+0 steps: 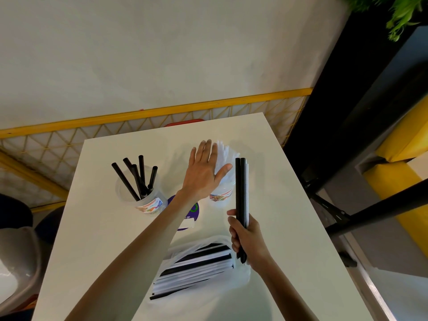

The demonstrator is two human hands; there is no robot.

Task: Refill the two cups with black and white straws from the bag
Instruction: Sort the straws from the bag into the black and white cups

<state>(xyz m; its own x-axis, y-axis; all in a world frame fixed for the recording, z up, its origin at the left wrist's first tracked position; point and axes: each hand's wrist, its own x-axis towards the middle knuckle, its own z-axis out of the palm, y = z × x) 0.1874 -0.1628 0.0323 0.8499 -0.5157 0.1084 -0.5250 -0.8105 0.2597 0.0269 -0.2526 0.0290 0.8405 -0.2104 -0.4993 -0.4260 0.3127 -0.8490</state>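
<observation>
Two clear plastic cups stand on the white table. The left cup holds several black straws. The right cup holds white straws. My left hand lies flat with straight fingers against the tops of those white straws. My right hand grips an upright bundle of black and white straws just right of that cup. Near the front lies a clear plastic bag with several black and white straws in it.
A purple round sticker or coaster lies between the cups and the bag. A yellow mesh fence runs behind the table. Black bars and a yellow post stand to the right; a grey chair sits at the left.
</observation>
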